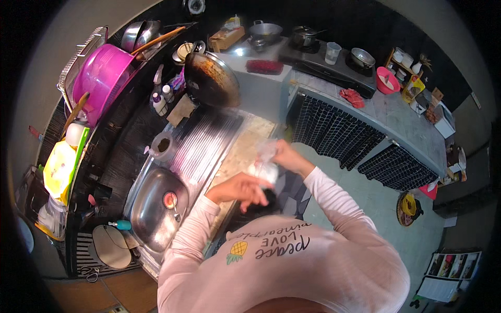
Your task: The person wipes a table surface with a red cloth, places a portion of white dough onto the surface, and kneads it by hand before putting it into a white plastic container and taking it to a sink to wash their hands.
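Note:
Close before my body, my right hand (pixel 287 156) grips the top of a clear plastic bag (pixel 267 150) that hangs beside the counter's edge. White contents (pixel 264 172) show in its lower part; motion blur hides what they are. My left hand (pixel 240 191) is just below and left of the bag, its fingers bent and apart. Whether its fingertips touch the bag cannot be told. A dark round thing (pixel 270 195) lies beyond these fingertips, too blurred to name.
At the left are a steel sink (pixel 156 219), its ribbed drainboard (pixel 207 144) and a plastic container (pixel 162 145). A large wok (pixel 211 80) leans by a raised ledge (pixel 260 88). The gas stove (pixel 332 66) bears pots and a clear jug (pixel 332 53).

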The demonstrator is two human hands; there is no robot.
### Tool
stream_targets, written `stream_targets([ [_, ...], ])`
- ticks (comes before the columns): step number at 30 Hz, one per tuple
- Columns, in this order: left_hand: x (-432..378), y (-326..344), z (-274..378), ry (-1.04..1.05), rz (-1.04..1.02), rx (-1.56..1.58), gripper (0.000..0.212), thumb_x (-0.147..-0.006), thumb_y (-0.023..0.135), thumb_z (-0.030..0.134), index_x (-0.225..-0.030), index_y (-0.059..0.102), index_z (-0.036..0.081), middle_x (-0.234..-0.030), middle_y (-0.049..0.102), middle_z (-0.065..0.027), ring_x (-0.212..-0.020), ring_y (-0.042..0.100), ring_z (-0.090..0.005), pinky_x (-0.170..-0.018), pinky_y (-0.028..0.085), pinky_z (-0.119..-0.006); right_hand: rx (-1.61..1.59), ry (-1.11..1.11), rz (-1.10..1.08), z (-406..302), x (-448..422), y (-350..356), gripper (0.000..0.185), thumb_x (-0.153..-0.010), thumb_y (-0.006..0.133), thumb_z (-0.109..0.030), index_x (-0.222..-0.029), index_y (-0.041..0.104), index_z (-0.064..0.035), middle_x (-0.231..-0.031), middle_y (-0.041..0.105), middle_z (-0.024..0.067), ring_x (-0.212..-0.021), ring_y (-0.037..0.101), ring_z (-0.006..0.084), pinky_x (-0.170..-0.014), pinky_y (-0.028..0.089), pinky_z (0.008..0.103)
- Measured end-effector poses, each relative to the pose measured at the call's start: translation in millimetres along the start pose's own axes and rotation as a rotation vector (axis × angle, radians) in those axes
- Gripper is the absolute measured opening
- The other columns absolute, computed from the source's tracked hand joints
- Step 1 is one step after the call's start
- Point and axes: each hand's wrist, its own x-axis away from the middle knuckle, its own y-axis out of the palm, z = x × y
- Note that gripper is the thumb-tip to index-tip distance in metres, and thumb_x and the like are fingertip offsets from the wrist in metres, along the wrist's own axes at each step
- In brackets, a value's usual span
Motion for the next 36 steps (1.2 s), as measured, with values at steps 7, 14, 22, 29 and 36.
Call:
stream_targets([
  [7,-29.5,7.4,-72.8,0.773,0.738,0.579,0.066,-0.083,0.069,0.012,-0.136,0.036,-0.012,-0.138,0.045,-0.0240,-0.125,0.049,-0.0271,-0.109,0.036,-0.033,0.078,-0.011,0.215,9.0,19.6,36.4,0.015,-0.083,0.070,-0.009,-0.094,0.065,0.0002,-0.089,0.066,0.0046,-0.084,0.062,0.0138,-0.079,0.049,0.0283],
  [14,-12.2,-8.6,-39.6,0.405,0.889,-0.608,0.046,-0.073,0.074,0.005,-0.117,0.062,-0.004,-0.107,0.067,-0.0178,-0.097,0.065,-0.0196,-0.085,0.051,-0.029,0.499,-0.380,0.044,-18.1,21.9,50.1,0.021,-0.076,0.064,-0.001,-0.097,0.061,0.0003,-0.103,0.060,0.0146,-0.098,0.061,0.0289,-0.084,0.048,0.0347],
  [22,-8.5,-4.1,0.2,0.308,0.706,-0.685,0.034,-0.067,0.076,0.016,-0.095,0.070,-0.003,-0.080,0.071,-0.0121,-0.067,0.064,-0.0145,-0.066,0.051,-0.028,0.713,-0.562,-0.129,-33.9,22.0,34.0,0.019,-0.077,0.059,-0.004,-0.097,0.059,-0.0013,-0.101,0.060,0.0141,-0.097,0.060,0.0327,-0.084,0.047,0.0378],
  [29,-4.5,26.2,12.2,0.563,0.868,-0.631,0.013,-0.077,0.069,0.001,-0.089,0.072,-0.002,-0.081,0.069,-0.0107,-0.075,0.066,-0.0153,-0.067,0.052,-0.027,0.757,-0.542,0.118,-43.3,34.6,45.7,0.015,-0.079,0.060,-0.005,-0.093,0.060,-0.0031,-0.091,0.057,0.0127,-0.085,0.059,0.0308,-0.076,0.048,0.0377],
  [36,-7.4,24.7,5.1,0.684,0.884,-0.905,0.021,-0.072,0.066,-0.005,-0.090,0.073,0.003,-0.089,0.068,-0.0116,-0.081,0.066,-0.0211,-0.073,0.054,-0.029,0.683,-0.315,0.020,-79.2,41.7,28.4,0.021,-0.085,0.064,-0.017,-0.072,0.058,-0.0009,-0.070,0.050,0.0090,-0.074,0.053,0.0263,-0.069,0.044,0.0381],
])
